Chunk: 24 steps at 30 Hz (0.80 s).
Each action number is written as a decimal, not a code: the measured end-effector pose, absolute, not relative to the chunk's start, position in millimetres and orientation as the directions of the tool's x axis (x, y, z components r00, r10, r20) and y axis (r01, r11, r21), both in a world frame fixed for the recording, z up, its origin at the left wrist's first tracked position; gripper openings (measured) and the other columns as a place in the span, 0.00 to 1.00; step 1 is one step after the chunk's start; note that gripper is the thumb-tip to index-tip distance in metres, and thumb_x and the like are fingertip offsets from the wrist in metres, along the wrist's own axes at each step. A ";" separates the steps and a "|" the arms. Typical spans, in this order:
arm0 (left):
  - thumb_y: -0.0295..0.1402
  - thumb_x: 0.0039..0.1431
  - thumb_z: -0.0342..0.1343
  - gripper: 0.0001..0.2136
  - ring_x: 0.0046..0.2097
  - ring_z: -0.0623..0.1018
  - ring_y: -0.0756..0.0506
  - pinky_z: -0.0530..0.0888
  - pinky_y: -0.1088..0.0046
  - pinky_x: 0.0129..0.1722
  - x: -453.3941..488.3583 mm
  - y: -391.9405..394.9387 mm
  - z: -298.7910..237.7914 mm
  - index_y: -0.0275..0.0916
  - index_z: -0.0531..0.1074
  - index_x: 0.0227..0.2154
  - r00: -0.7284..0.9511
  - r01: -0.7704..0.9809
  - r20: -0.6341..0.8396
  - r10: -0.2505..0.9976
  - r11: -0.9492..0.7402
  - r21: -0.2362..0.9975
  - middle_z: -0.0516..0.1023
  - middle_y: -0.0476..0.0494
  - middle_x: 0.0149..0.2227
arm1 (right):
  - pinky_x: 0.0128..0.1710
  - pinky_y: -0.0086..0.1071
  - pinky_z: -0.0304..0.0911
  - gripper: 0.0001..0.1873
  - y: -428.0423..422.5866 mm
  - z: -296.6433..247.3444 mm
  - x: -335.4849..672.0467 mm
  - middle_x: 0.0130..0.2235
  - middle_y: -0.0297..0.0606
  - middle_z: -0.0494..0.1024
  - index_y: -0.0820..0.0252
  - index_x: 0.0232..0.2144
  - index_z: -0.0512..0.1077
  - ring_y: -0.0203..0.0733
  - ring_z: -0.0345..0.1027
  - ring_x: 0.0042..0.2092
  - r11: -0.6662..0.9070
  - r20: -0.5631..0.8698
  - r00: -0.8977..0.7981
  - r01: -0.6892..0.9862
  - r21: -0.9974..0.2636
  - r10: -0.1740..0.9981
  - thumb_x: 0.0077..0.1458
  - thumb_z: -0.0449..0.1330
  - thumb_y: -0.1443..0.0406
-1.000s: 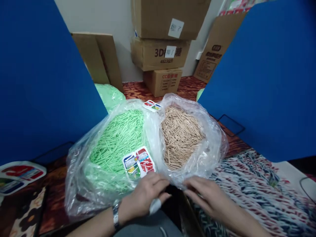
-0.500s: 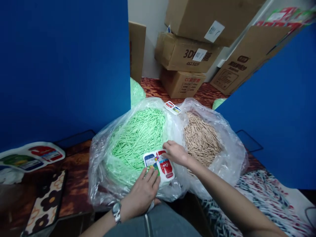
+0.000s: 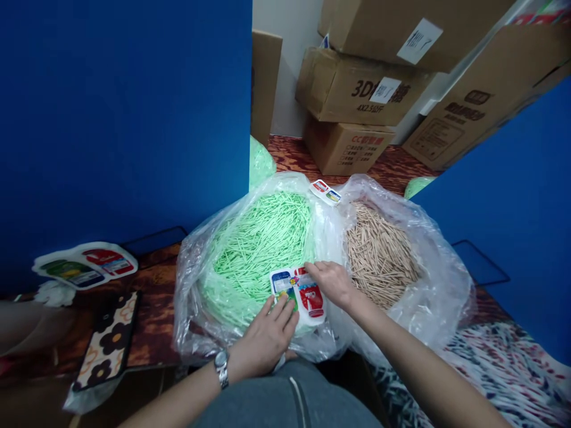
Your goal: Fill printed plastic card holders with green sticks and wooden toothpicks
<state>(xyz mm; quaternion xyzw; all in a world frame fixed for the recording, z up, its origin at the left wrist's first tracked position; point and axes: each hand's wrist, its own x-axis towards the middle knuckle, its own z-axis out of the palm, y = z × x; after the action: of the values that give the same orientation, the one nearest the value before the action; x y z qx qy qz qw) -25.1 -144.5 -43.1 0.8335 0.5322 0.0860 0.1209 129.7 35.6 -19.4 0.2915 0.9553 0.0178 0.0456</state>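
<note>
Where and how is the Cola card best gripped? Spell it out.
Probably pinch the Cola card by its right edge, coming from the right, thumb on top. It looks thin and lies face up, with that edge's near stretch bare, clear of the right hand, while the left hand covers its near left corner.

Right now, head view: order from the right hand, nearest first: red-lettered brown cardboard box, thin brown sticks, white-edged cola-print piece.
1. White-edged cola-print piece, at the right hand, left side.
2. Thin brown sticks, to the hand's right.
3. Red-lettered brown cardboard box, well behind.
</note>
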 end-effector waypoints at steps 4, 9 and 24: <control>0.49 0.57 0.50 0.33 0.65 0.50 0.32 0.50 0.48 0.61 -29.4 -142.8 -36.5 0.31 0.56 0.60 0.429 0.836 -0.008 0.903 -0.394 0.383 0.56 0.26 0.63 | 0.38 0.34 0.59 0.11 32.2 -21.7 134.0 0.41 0.43 0.76 0.57 0.40 0.72 0.45 0.68 0.40 0.835 0.075 -0.832 0.547 -0.059 0.550 0.59 0.50 0.69; 0.43 0.56 0.55 0.28 0.64 0.55 0.35 0.55 0.51 0.60 -38.9 -133.2 -23.9 0.40 0.60 0.58 0.270 0.719 0.157 0.950 -0.308 0.623 0.57 0.32 0.63 | 0.37 0.28 0.62 0.13 30.2 -4.5 133.4 0.37 0.38 0.75 0.59 0.35 0.71 0.37 0.68 0.37 0.712 0.228 -0.732 0.459 -0.531 0.642 0.62 0.48 0.62; 0.36 0.40 0.68 0.37 0.34 0.80 0.41 0.76 0.66 0.37 -30.3 -63.0 -19.6 0.32 0.64 0.55 -0.090 -0.434 -0.363 0.927 0.292 0.853 0.81 0.39 0.35 | 0.28 0.25 0.57 0.13 -4.2 19.6 94.1 0.25 0.27 0.64 0.57 0.32 0.61 0.31 0.59 0.26 -0.139 0.002 -0.476 -0.261 -0.955 0.879 0.58 0.53 0.54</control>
<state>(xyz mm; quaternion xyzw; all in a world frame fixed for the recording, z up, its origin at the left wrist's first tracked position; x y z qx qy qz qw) -30.3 -63.0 -19.6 0.2460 0.5016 0.5419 0.6279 94.1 -4.2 19.6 0.3028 0.5104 -0.6911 -0.4124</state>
